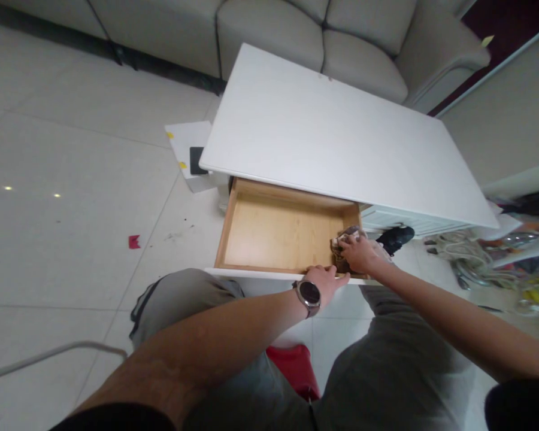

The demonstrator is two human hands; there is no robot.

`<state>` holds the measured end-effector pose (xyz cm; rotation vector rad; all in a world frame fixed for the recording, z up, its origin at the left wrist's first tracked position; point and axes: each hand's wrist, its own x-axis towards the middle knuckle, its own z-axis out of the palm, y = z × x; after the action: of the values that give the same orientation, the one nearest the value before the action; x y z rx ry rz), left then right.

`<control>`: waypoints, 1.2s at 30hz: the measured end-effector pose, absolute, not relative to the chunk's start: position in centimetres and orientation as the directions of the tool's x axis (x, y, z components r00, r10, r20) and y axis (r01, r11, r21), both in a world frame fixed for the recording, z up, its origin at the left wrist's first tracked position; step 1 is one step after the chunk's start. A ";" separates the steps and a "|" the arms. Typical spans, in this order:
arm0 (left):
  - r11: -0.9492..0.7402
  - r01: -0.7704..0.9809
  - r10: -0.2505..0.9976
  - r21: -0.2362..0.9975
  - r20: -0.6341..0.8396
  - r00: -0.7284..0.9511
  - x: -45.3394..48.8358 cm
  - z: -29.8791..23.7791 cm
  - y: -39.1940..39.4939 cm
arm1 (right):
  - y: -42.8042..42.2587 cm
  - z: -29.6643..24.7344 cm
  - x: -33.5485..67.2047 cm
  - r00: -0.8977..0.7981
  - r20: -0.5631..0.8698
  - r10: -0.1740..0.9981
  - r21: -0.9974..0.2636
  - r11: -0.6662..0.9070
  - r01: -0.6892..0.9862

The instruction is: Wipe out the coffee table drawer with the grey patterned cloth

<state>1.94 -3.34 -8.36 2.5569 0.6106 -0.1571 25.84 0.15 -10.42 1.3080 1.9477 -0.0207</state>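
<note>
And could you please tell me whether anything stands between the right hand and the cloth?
Nothing visible does: the right hand is directly on the cloth, at the right end of the open drawer. The left hand is at the drawer's front edge, not between them.

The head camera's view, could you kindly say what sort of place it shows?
Probably a living room: a cushioned sofa stands beyond a white table with an open drawer.
</note>
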 end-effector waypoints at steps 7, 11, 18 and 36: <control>-0.780 0.450 0.400 0.435 -0.205 0.893 2.0 -8.4 -3.3 | 0.9 -9.9 25.4 -0.122 -0.527 0.841 0.467 0.406 0.786; -0.763 0.459 0.399 0.455 -0.226 0.889 2.0 -8.2 -3.3 | 0.0 -10.1 25.4 -0.157 -0.631 0.760 0.319 0.438 0.840; -0.768 0.438 0.397 0.467 -0.188 0.898 1.8 -8.0 -3.2 | 2.9 -10.8 28.5 -0.049 -0.346 0.937 0.337 0.173 0.926; -0.745 0.459 0.404 0.484 -0.221 0.888 1.7 -8.0 -3.4 | 5.7 -15.3 25.0 -0.093 -0.256 0.962 0.132 0.130 0.983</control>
<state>1.69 -3.40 -8.04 2.5103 0.6227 -0.1372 25.02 5.74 -15.28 1.9019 2.1316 -0.1052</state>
